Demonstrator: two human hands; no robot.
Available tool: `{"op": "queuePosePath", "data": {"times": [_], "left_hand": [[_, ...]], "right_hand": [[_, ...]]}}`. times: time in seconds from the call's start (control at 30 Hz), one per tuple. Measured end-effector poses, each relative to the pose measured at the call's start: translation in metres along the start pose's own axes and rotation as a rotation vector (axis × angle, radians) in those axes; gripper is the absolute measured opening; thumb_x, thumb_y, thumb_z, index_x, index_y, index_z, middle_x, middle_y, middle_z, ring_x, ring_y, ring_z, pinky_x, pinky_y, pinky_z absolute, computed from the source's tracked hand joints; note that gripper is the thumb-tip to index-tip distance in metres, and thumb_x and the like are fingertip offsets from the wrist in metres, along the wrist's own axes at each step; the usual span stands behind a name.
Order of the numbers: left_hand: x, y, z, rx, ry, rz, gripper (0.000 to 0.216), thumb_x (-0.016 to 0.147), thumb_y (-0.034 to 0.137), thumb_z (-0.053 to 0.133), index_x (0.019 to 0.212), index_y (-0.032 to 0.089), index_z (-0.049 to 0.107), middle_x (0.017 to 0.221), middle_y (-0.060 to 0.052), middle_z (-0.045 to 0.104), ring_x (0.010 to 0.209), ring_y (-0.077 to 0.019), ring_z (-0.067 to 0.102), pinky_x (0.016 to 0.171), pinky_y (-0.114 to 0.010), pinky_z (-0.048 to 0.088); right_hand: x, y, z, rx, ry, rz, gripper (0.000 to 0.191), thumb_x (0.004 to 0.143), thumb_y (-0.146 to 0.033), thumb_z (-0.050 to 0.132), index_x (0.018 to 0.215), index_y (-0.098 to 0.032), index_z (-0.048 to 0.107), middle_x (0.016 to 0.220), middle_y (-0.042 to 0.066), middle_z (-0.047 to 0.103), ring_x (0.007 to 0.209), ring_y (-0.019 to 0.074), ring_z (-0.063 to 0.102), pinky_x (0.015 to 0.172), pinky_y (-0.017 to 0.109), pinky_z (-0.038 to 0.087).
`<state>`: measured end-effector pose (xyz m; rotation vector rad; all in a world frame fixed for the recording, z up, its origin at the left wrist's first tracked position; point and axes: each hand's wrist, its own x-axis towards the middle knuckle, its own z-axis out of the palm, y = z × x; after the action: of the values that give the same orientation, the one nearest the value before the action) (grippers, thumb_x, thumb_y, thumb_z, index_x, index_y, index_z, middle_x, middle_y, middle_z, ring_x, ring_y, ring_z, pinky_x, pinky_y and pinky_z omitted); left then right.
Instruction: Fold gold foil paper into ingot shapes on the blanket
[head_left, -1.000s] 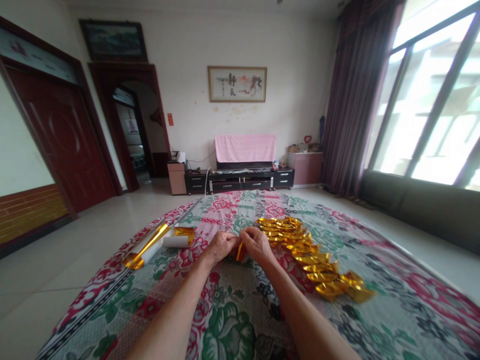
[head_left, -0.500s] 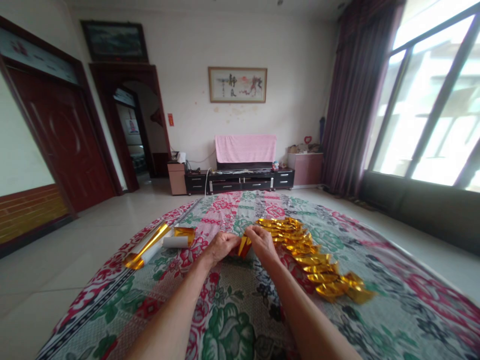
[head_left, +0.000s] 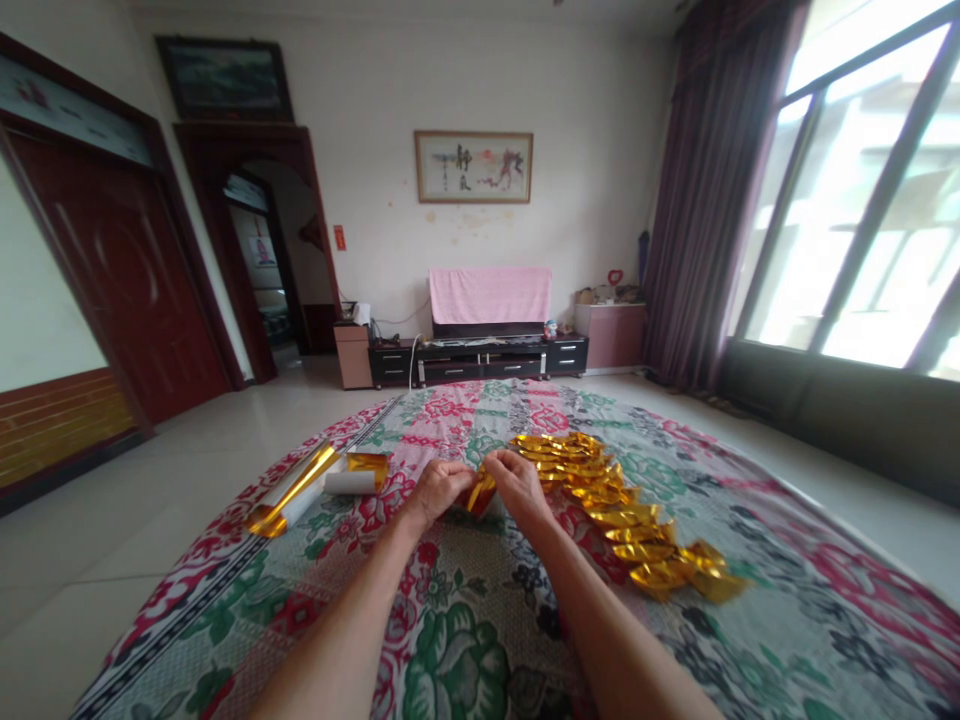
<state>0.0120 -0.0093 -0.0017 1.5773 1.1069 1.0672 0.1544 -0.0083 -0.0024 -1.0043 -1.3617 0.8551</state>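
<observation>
My left hand and my right hand meet over a flowered cloth, fingers pinched on one small piece of gold foil paper held between them. To the right of my right hand a curved row of several folded gold foil pieces lies on the cloth. On the left lie flat gold foil sheets and a white paper roll.
The cloth covers a low surface that fills the foreground; tiled floor runs to its left. A dark TV cabinet with a pink cover stands at the far wall. Red doors are on the left, curtains and big windows on the right.
Both hands have shifted slightly away from me while working the gold foil piece, which now tilts differently between the fingers. The piles have not moved.
</observation>
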Motion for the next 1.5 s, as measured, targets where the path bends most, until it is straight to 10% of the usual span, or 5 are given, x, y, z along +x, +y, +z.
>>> {"op": "queuePosePath", "data": {"times": [0.27, 0.57, 0.77, 1.5], "left_hand": [[0.0, 0.001, -0.002, -0.272, -0.065, -0.071, 0.023, 0.067, 0.036, 0.06, 0.068, 0.013, 0.063, 0.057, 0.0, 0.06, 0.05, -0.0111, 0.051, 0.054, -0.024, 0.039], [-0.003, 0.01, -0.003, -0.119, -0.026, -0.083, 0.049, 0.072, 0.057, 0.049, 0.085, 0.013, 0.066, 0.073, -0.005, 0.065, 0.058, -0.013, 0.056, 0.051, -0.022, 0.038], [-0.001, 0.008, -0.001, -0.083, -0.024, -0.037, 0.051, 0.064, 0.044, 0.064, 0.106, 0.014, 0.059, 0.075, -0.003, 0.064, 0.062, -0.0125, 0.056, 0.048, -0.019, 0.037], [0.001, 0.003, 0.0, -0.326, -0.044, 0.0, 0.039, 0.067, 0.024, 0.058, 0.104, 0.013, 0.063, 0.075, -0.004, 0.068, 0.057, -0.0129, 0.058, 0.058, -0.024, 0.045]], "right_hand": [[-0.006, -0.002, 0.003, 0.358, -0.143, 0.199, 0.04, 0.058, -0.025, 0.053, 0.096, -0.014, 0.057, 0.067, 0.0, 0.06, 0.057, 0.0119, 0.054, 0.055, 0.022, 0.044], [-0.002, 0.005, 0.002, 0.201, -0.032, 0.103, 0.042, 0.059, -0.029, 0.056, 0.098, -0.014, 0.056, 0.064, -0.002, 0.057, 0.055, 0.0115, 0.051, 0.054, 0.023, 0.043], [-0.001, 0.01, 0.004, -0.075, 0.043, -0.054, 0.039, 0.062, -0.031, 0.056, 0.096, -0.014, 0.059, 0.057, -0.004, 0.052, 0.05, 0.009, 0.043, 0.048, 0.02, 0.036], [-0.008, 0.002, 0.005, 0.33, -0.07, 0.188, 0.059, 0.058, -0.027, 0.063, 0.114, -0.016, 0.047, 0.072, -0.001, 0.06, 0.059, 0.013, 0.054, 0.053, 0.023, 0.042]]}}
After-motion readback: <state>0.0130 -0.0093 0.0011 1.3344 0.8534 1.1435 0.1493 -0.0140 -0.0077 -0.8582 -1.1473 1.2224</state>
